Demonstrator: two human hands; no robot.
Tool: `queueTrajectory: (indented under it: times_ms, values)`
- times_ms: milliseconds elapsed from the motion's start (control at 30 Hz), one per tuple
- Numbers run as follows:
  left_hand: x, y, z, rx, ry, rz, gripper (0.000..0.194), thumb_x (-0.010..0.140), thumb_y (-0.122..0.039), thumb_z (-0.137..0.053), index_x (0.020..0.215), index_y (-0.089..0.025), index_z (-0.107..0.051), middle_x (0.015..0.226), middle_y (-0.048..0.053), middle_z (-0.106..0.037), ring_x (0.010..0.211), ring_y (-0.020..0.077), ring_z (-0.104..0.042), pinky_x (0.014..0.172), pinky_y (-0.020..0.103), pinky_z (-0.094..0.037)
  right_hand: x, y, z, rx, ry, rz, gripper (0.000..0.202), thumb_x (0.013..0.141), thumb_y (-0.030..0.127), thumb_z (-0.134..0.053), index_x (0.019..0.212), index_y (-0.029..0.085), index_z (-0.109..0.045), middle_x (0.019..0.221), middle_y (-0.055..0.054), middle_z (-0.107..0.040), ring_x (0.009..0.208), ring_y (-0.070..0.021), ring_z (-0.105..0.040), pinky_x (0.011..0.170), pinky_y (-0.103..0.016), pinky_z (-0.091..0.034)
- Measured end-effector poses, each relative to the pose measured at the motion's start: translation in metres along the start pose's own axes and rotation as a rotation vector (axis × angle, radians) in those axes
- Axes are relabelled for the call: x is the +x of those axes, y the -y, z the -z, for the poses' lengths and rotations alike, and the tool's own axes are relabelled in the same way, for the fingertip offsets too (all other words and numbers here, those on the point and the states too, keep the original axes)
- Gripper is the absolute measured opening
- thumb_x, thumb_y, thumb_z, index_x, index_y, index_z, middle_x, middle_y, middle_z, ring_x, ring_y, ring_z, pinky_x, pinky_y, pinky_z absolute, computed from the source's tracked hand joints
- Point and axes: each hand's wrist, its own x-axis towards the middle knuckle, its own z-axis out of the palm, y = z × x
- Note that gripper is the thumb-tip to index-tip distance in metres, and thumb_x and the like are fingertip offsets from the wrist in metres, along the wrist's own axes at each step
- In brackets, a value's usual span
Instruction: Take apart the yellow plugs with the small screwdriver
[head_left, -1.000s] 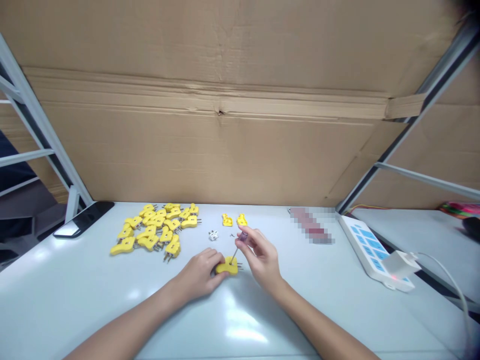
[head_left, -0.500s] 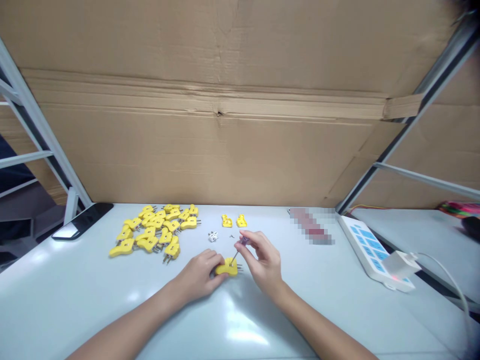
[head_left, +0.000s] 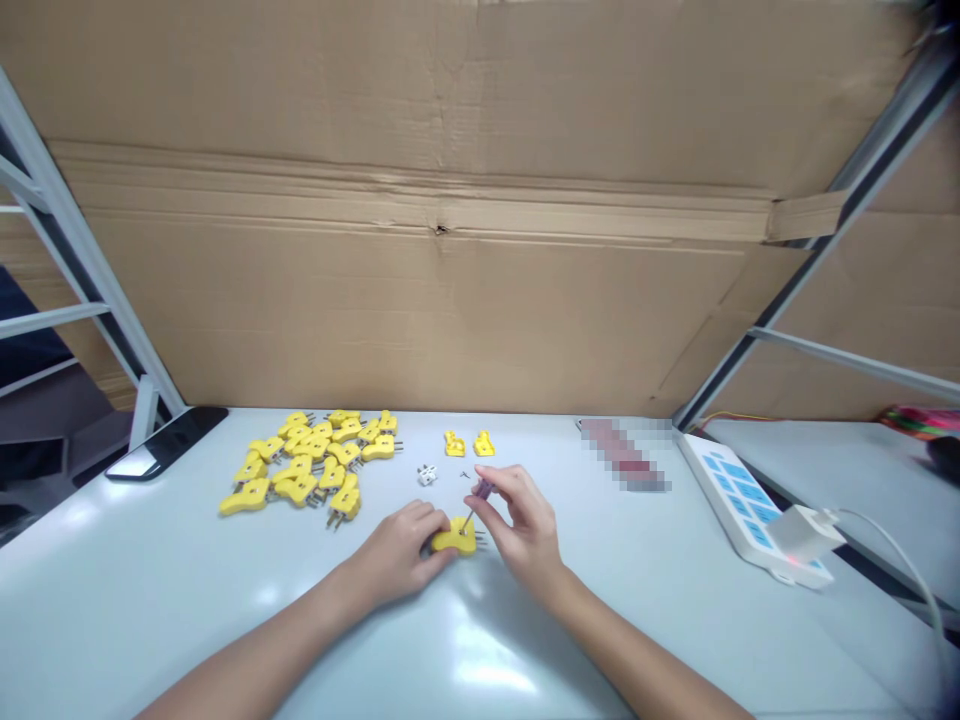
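Observation:
My left hand (head_left: 409, 548) pinches a yellow electrical plug (head_left: 457, 538) against the table, its metal prongs facing right. A small screwdriver (head_left: 482, 489) with a purple handle is held between the thumb and fingers of my right hand (head_left: 523, 520). The tip of its shaft meets the middle of the plug's upper face. Beyond my hands lie two yellow plug shell halves (head_left: 454, 444) (head_left: 484, 444), open side up. A white plug core with metal parts (head_left: 427, 475) and some tiny screws (head_left: 465, 475) rest nearer to me.
A pile of yellow plugs (head_left: 311, 450) sits at the left, with a black phone (head_left: 166, 442) beyond it. On the right stand a white power strip (head_left: 739, 500) with a charger (head_left: 804, 532) and a blurred-out item (head_left: 626, 455). Cardboard (head_left: 450, 320) walls off the table's back.
My right hand has shifted slightly left, and the screwdriver handle has turned a little in its fingers. My left hand and the plug stay in place.

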Motion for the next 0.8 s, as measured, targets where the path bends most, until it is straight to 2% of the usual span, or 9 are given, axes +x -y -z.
queueTrajectory:
  times_ms: [133, 233, 300, 400, 500, 633, 733, 800]
  values:
    - [0.0005, 0.0000, 0.0003, -0.009, -0.007, -0.003, 0.006, 0.086, -0.024, -0.056, 0.082, -0.019, -0.054, 0.079, 0.003, -0.058, 0.075, 0.0189, -0.055, 0.067, 0.028, -0.044, -0.0052, -0.0029, -0.0006, 0.127, 0.074, -0.078, 0.047, 0.091, 0.009, -0.050, 0.132, 0.033, -0.046, 0.099, -0.005, -0.066, 0.092, -0.0185, -0.069, 0.079, -0.035, -0.058]
    - [0.0001, 0.0012, -0.0006, -0.008, -0.013, -0.012, 0.006, 0.086, -0.023, -0.057, 0.083, -0.019, -0.054, 0.079, 0.003, -0.059, 0.075, 0.0190, -0.056, 0.067, 0.028, -0.044, -0.0055, -0.0024, 0.0001, 0.161, 0.150, -0.092, 0.039, 0.094, 0.012, -0.043, 0.129, 0.029, -0.047, 0.110, -0.009, -0.065, 0.100, -0.0199, -0.068, 0.080, -0.035, -0.059]
    - [0.0000, 0.0017, -0.0011, -0.006, -0.011, -0.022, 0.007, 0.086, -0.024, -0.056, 0.082, -0.019, -0.054, 0.079, 0.003, -0.059, 0.076, 0.0192, -0.056, 0.068, 0.028, -0.044, -0.0037, -0.0018, 0.0004, 0.134, 0.138, -0.059, 0.033, 0.093, 0.016, -0.048, 0.124, 0.027, -0.050, 0.109, -0.010, -0.063, 0.094, -0.0197, -0.067, 0.077, -0.036, -0.059]
    - [-0.0001, 0.0013, -0.0010, -0.004, -0.010, -0.023, 0.010, 0.088, -0.026, -0.055, 0.081, -0.019, -0.054, 0.079, 0.003, -0.059, 0.077, 0.0194, -0.056, 0.068, 0.028, -0.044, -0.0011, -0.0033, -0.0001, 0.066, 0.040, -0.019, 0.030, 0.087, 0.018, -0.061, 0.115, 0.028, -0.056, 0.092, -0.004, -0.059, 0.075, -0.0161, -0.063, 0.069, -0.034, -0.058]
    - [-0.0003, 0.0004, -0.0003, -0.001, -0.013, -0.012, 0.008, 0.087, -0.024, -0.057, 0.081, -0.019, -0.054, 0.079, 0.003, -0.059, 0.076, 0.0191, -0.056, 0.068, 0.028, -0.044, -0.0008, -0.0066, -0.0005, 0.058, 0.020, -0.082, 0.030, 0.089, 0.018, -0.059, 0.117, 0.029, -0.058, 0.080, -0.001, -0.058, 0.074, -0.0160, -0.062, 0.070, -0.034, -0.058]
    - [0.0004, 0.0014, -0.0006, -0.001, -0.008, -0.013, 0.007, 0.087, -0.025, -0.057, 0.083, -0.019, -0.055, 0.080, 0.004, -0.060, 0.078, 0.0196, -0.057, 0.070, 0.029, -0.045, -0.0027, -0.0076, 0.0012, 0.210, 0.111, -0.153, 0.039, 0.096, 0.022, -0.047, 0.133, 0.032, -0.044, 0.103, -0.007, -0.066, 0.087, -0.0170, -0.068, 0.079, -0.035, -0.059]
    - [0.0010, 0.0032, -0.0018, -0.003, -0.011, -0.017, 0.008, 0.087, -0.025, -0.058, 0.084, -0.018, -0.055, 0.081, 0.004, -0.060, 0.077, 0.0196, -0.056, 0.069, 0.029, -0.045, -0.0036, -0.0057, 0.0024, 0.266, 0.202, -0.168, 0.035, 0.099, 0.024, -0.040, 0.132, 0.030, -0.043, 0.109, -0.009, -0.065, 0.091, -0.0170, -0.068, 0.083, -0.037, -0.058]
    - [0.0011, 0.0037, -0.0022, -0.005, -0.012, -0.022, 0.008, 0.086, -0.024, -0.058, 0.084, -0.018, -0.055, 0.080, 0.004, -0.059, 0.077, 0.0193, -0.056, 0.069, 0.028, -0.045, -0.0037, -0.0054, 0.0017, 0.242, 0.211, -0.154, 0.032, 0.099, 0.024, -0.039, 0.130, 0.029, -0.043, 0.110, -0.009, -0.063, 0.092, -0.0172, -0.067, 0.083, -0.037, -0.058]
